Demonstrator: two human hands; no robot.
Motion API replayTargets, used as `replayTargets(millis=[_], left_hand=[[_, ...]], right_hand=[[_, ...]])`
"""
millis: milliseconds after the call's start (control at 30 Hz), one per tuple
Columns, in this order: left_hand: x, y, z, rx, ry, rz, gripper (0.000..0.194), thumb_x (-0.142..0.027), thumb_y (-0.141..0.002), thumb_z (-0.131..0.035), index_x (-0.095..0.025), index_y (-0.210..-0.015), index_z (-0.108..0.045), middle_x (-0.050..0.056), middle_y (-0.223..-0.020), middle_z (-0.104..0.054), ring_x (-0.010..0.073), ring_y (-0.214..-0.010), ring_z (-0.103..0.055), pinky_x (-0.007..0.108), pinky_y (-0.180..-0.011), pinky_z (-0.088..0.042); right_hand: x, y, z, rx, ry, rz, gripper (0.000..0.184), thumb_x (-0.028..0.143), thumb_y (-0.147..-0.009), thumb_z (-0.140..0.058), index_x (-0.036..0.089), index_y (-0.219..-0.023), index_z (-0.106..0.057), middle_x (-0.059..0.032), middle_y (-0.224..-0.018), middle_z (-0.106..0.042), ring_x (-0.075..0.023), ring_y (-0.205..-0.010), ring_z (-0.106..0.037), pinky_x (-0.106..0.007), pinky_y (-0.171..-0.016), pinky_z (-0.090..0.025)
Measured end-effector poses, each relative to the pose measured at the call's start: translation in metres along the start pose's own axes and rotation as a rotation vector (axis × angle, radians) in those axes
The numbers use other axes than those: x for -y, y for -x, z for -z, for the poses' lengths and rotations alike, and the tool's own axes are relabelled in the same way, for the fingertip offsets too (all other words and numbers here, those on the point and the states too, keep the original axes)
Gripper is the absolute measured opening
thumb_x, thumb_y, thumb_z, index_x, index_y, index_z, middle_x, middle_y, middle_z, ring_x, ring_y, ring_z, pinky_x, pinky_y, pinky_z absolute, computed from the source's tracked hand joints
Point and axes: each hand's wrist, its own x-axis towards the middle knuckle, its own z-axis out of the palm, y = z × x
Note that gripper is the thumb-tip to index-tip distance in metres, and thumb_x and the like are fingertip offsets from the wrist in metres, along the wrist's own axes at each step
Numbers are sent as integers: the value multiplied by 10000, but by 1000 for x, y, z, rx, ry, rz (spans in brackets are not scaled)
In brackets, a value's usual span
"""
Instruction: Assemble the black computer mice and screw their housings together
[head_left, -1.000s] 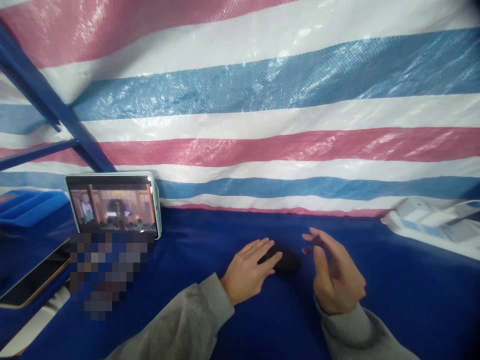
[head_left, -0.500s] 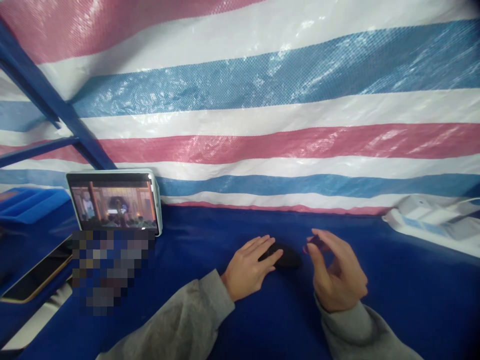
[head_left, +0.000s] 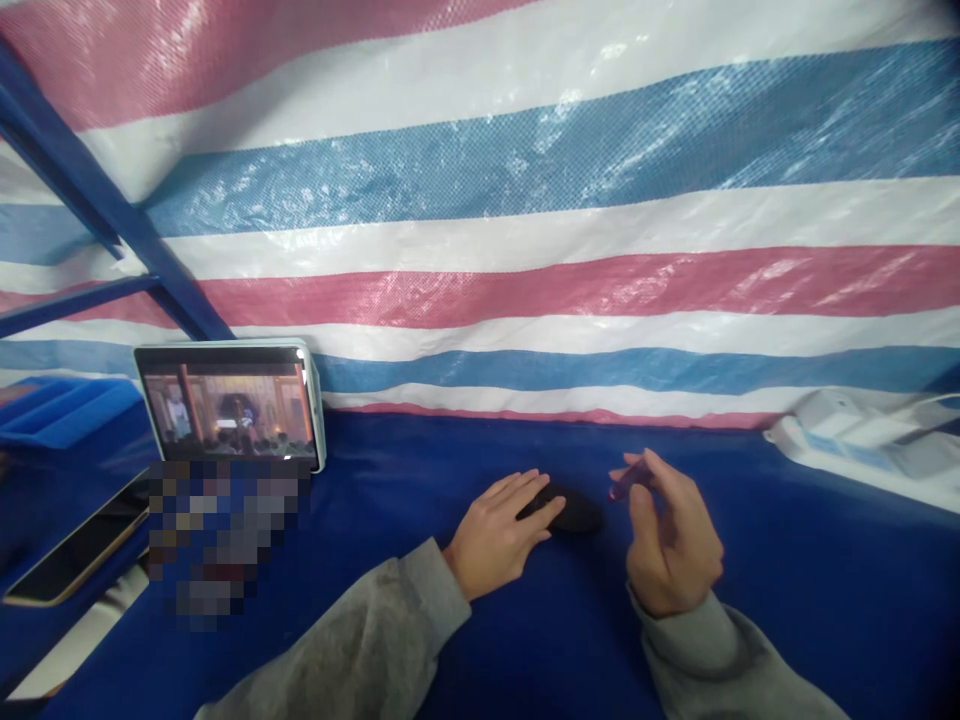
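My left hand (head_left: 499, 530) lies over the left end of a black, rounded computer mouse (head_left: 576, 512), its fingers behind and the thumb in front. The mouse rests on the dark blue table. Just to the right, above the surface, my right hand (head_left: 675, 540) is raised, with thumb and fingers curled round a small, dark purple-red, see-through piece (head_left: 628, 482). Its near end points toward the mouse without touching it. The fingers cover part of this piece, so its exact kind cannot be made out.
A tablet (head_left: 229, 405) playing a video leans at the back left. A phone (head_left: 79, 540) and a blue tray (head_left: 75, 410) lie farther left. At the right edge sits a white power strip (head_left: 847, 460) with plugs. A striped plastic sheet (head_left: 525, 290) hangs behind the table.
My right hand has turned a little and its fingers have shifted, so more of the purple-red piece shows. My left hand and the mouse have stayed put.
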Motion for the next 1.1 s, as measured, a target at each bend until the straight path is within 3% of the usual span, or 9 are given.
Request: replayTargets(millis=[167,367,567,700,900,1100], left_hand=[[0,0,0,20,-12,12,383,-227,-1002,-519,-194,-1384,-537,138,-1447,-540,249,-1394,-473,460,-1147,-436],[-1,0,1,-8,-4,-12,362,-227,-1009,-505,-177,-1364,-553,150,-1432,-552,259,-1381,-488,460,-1135,-452],[0,-1,1,-4,-5,-10,363,-232,-1017,-489,-190,-1374,-543,141,-1433,-554,255,-1382,-488,473,-1129,-456],[-1,-1,1,4,-10,-1,370,-237,-1015,-494,-192,-1380,-537,143,-1439,-548,253,-1383,-487,462,-1133,-453],[-1,-1,1,-1,-20,-12,371,-238,-1016,-490,-183,-1381,-534,153,-1439,-547,257,-1385,-485,460,-1134,-453],[-1,-1,0,2,-13,-3,372,-233,-1014,-491,-190,-1381,-535,145,-1439,-548,254,-1388,-482,464,-1135,-450]], right_hand=[[2,1,-2,-29,7,18,461,109,-887,-612,239,-1328,-594,-106,-1177,-703,-232,-903,-731,-434,-739,-640],[-4,1,0,-55,87,84,355,166,-814,-730,206,-1161,-670,-95,-1019,-718,-204,-821,-693,-365,-651,-612],[-3,5,0,24,-15,-43,412,142,-924,-557,201,-1331,-584,-123,-1147,-707,-238,-937,-719,-469,-784,-624],[2,3,-2,-6,37,13,398,149,-906,-600,227,-1296,-613,-97,-1158,-715,-219,-903,-729,-429,-785,-629],[-3,-2,1,-60,99,115,415,100,-789,-731,227,-1179,-669,-81,-1031,-698,-187,-821,-682,-324,-636,-586],[-4,5,2,28,3,-2,444,85,-870,-617,221,-1294,-608,-94,-1076,-718,-233,-927,-712,-457,-787,-612]])
